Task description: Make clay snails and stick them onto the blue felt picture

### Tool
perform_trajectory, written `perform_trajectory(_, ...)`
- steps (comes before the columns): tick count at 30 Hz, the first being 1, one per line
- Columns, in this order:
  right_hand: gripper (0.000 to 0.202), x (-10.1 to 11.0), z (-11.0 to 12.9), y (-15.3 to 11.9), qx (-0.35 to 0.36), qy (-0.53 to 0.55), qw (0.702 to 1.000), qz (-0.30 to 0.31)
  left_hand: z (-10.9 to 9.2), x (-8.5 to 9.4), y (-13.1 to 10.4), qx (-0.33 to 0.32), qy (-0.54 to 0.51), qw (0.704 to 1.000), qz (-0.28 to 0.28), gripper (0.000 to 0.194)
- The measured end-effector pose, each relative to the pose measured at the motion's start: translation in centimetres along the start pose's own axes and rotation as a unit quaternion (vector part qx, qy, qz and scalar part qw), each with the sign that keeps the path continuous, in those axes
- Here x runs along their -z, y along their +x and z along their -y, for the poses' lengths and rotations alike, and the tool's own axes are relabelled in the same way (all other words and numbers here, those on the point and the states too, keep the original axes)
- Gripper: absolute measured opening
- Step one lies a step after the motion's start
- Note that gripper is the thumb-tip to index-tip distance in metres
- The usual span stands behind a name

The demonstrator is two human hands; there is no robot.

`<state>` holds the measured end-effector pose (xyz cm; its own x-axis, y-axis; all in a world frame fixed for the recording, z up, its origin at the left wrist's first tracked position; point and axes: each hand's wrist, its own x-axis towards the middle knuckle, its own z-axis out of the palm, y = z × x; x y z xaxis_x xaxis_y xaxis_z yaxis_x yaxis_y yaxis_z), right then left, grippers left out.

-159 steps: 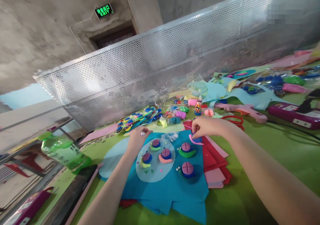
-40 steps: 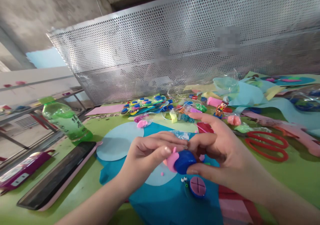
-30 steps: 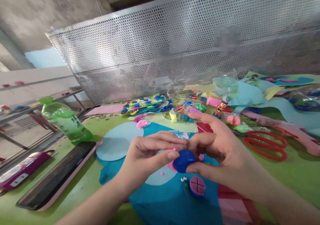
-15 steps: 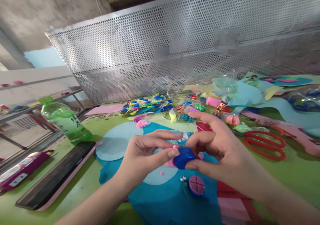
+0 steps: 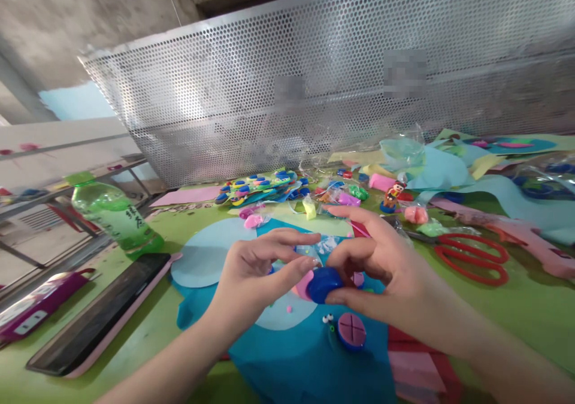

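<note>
My right hand (image 5: 381, 266) pinches a rounded blue clay lump (image 5: 323, 285) with a pink clay part (image 5: 303, 285) at its left end. Thumb and index finger of my left hand (image 5: 274, 266) are drawn together just above that pink part; whatever is between them is hidden. Below the hands, a small clay figure (image 5: 352, 331) with a grooved pink disc on blue and white bead-like eyes lies on blue paper (image 5: 309, 362). A tiny pink clay ball (image 5: 289, 309) rests on a pale blue paper circle (image 5: 278, 320).
A green bottle (image 5: 117, 215), a phone (image 5: 99, 314) and a purple power strip (image 5: 40, 305) are at left. Red-handled scissors (image 5: 471, 259) lie at right. Decorated paper pieces (image 5: 260, 188) and a small figurine (image 5: 393, 197) stand farther back, before a perforated metal panel (image 5: 314, 74).
My left thumb and index finger have lifted slightly off the clay, showing more of the pink part. A small pink bit between those fingertips no longer shows. My right hand keeps holding the blue lump.
</note>
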<state>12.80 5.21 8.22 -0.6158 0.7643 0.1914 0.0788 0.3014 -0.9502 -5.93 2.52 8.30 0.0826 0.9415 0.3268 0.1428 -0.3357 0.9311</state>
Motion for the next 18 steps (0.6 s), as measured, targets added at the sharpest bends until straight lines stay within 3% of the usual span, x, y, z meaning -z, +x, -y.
perform_trajectory(18, 0.071, -0.04, -0.19, 0.13, 0.012, 0.006, 1.0, 0.007, -0.39, -0.15, 0.22, 0.007, 0.012, 1.0, -0.024, 0.006)
